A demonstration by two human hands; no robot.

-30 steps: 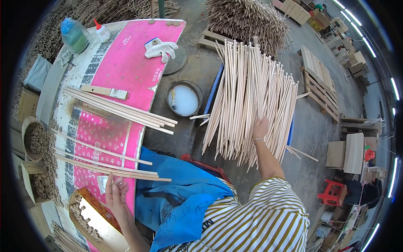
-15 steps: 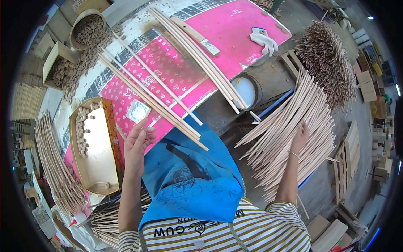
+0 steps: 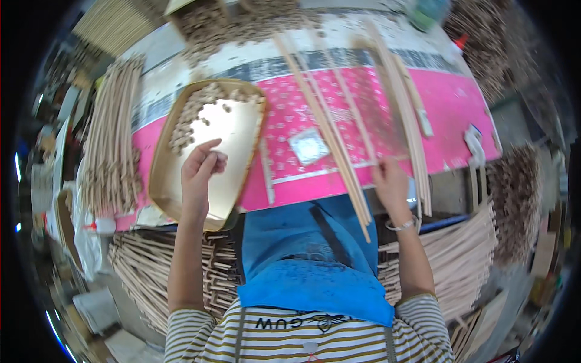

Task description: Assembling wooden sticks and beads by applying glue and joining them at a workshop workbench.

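My left hand (image 3: 203, 172) hovers over the shallow tray (image 3: 158, 181), thumb and fingertips drawn together. A small pale spot shows at the fingertips, too blurred to name. Small round wooden beads (image 3: 187, 118) lie in the tray's far left part. My right hand (image 3: 392, 187) is closed at the near end of a thin wooden stick (image 3: 348, 100), its fingers partly smeared. Left of that stick, further wooden sticks (image 3: 330, 139) lie across the pink table cover, their near ends jutting past the table edge.
More sticks (image 3: 404, 115) and a flat wooden bar (image 3: 417, 103) lie to the right. A clear square packet (image 3: 308, 146) and a white glove (image 3: 475, 145) rest on the cover. Stick bundles stand at the left (image 3: 112, 145) and lower right (image 3: 448, 260). Loose wooden pieces (image 3: 242, 27) cover the far side.
The view has swung left toward the tray. My right hand has left the stick bundle at the right for a stick on the table. My left hand has come over the tray, its fingers closing.
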